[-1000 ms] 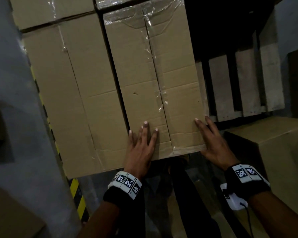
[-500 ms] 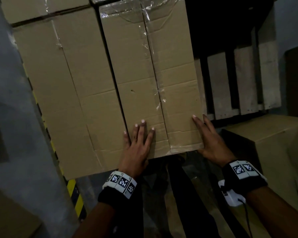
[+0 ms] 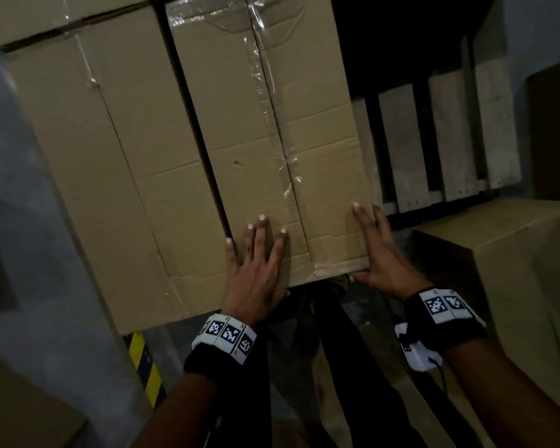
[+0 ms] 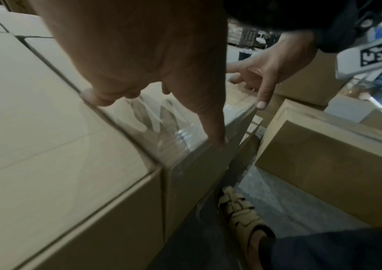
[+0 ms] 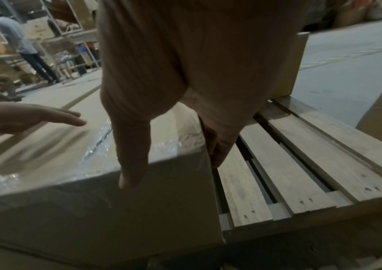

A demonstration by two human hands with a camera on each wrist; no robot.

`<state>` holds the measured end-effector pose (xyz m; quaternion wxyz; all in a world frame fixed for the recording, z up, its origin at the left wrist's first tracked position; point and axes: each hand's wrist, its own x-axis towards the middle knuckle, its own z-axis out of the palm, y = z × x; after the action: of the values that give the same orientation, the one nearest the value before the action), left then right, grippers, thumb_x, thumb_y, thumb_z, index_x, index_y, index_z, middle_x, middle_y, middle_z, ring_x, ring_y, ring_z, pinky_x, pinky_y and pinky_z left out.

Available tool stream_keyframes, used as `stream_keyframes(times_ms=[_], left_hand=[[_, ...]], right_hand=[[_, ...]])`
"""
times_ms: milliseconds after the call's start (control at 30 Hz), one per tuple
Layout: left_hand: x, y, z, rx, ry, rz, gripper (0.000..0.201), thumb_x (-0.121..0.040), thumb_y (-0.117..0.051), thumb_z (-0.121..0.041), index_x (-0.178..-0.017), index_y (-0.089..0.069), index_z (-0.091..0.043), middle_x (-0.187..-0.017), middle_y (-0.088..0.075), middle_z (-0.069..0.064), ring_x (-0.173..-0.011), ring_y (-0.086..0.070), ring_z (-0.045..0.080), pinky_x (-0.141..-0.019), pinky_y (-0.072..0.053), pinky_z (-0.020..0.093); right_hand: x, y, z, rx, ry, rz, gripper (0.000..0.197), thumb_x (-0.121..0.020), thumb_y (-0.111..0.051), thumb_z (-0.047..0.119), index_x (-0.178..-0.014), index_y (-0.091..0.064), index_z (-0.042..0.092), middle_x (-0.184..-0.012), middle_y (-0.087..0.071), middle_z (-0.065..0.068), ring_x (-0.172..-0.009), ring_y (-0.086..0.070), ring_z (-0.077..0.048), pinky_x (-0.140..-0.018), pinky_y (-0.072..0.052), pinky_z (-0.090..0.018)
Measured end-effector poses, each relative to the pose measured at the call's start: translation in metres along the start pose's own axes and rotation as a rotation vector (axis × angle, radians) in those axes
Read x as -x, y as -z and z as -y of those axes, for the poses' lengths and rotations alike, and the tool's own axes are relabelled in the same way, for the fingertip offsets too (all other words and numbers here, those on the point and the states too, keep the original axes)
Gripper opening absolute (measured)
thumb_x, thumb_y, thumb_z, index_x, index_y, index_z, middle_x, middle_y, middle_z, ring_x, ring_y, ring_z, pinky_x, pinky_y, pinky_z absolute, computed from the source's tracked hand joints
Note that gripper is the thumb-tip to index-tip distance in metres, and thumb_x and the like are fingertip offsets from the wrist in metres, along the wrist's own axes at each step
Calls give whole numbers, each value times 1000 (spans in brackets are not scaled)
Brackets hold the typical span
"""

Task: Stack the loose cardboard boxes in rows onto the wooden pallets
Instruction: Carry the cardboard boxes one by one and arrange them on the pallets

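Cardboard box (image 3: 272, 150) has left hand (image 3: 256, 263) spread flat on top, right hand (image 3: 385, 253) straight-fingered at its corner.

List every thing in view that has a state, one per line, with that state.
taped box: flaps sealed, lying on the pallet, beside the neighbour box
neighbour box: closed, on the pallet
wooden pallet: slats bare to the right
left hand: flat on the taped box
right hand: fingers straight at its right corner
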<state>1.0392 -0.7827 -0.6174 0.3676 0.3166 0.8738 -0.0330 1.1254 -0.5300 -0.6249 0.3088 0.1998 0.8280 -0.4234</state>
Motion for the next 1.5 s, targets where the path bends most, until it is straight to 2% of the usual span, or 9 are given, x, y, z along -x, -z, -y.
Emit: stream_keyframes(times_ms=[167,333,467,567,767,933,1167,1400,1500], left_hand=[[-1,18,-22,34,-17,48,117,-79,-68,-56,-151,19,-25,-153,38,14,-147,18,37,-116,-11,63],[10,51,-49,66,-100,46,104,-86,-61,-54,-154,11,-24,-157,30,14,-147,17,36,-119,-7,58],[30,90,-68,124,-224,2,96,-89,-59,-50,-155,7,-25,-160,25,9,-149,14,32,-119,-9,54],[62,131,-80,174,-345,-34,93,-90,-61,-47,-156,-1,-22,-162,15,10,-150,4,32,-118,-18,52],[167,215,-97,209,-661,-109,82,-90,-65,-41,-154,-21,-14,-162,-13,15,-138,-37,38,-100,-44,47],[260,251,-110,243,-894,-99,75,-91,-66,-33,-151,-28,-11,-154,-32,10,-129,-42,22,-100,-40,29],[330,220,-139,219,-1013,78,82,-86,-66,-40,-153,-25,-18,-149,-45,4,-126,-53,20,-99,-48,36],[364,178,-191,42,-977,267,86,-86,-72,-19,-152,-18,-33,-136,-56,8,-119,-59,23,-94,-45,24],[377,155,-223,-28,-999,349,80,-88,-69,-16,-152,-23,-27,-135,-57,10,-119,-59,25,-97,-50,38]], right_hand=[[21,7,5,-5,-1,-5,129,-70,-85,9,-149,8,50,-159,24,11,-138,-5,-5,-108,-27,-29],[58,21,13,-130,16,-220,102,-84,-76,21,-152,-1,37,-163,5,4,-141,-4,3,-113,-16,-23],[108,27,35,-276,-46,-454,86,-90,-69,21,-156,-14,25,-162,-11,4,-146,-24,-14,-116,-28,-32],[165,30,63,-411,-103,-632,83,-90,-68,21,-155,-17,31,-160,-17,5,-139,-38,-18,-110,-40,-40],[303,11,150,-681,-163,-1000,77,-93,-65,16,-151,-19,38,-156,-24,7,-126,-49,-6,-91,-48,-18],[398,-25,200,-786,-204,-1260,75,-93,-65,15,-150,-21,33,-153,-31,4,-120,-54,-7,-83,-50,-17],[505,-103,192,-924,-407,-1451,77,-90,-68,14,-148,-25,39,-142,-42,16,-115,-56,-12,-87,-51,-25],[571,-190,158,-1129,-586,-1570,75,-91,-65,4,-153,-24,13,-146,-37,-6,-106,-52,-4,-90,-45,-24],[595,-222,140,-1223,-655,-1673,75,-91,-63,0,-153,-21,7,-154,-29,-14,-126,-46,-23,-90,-44,-17]])
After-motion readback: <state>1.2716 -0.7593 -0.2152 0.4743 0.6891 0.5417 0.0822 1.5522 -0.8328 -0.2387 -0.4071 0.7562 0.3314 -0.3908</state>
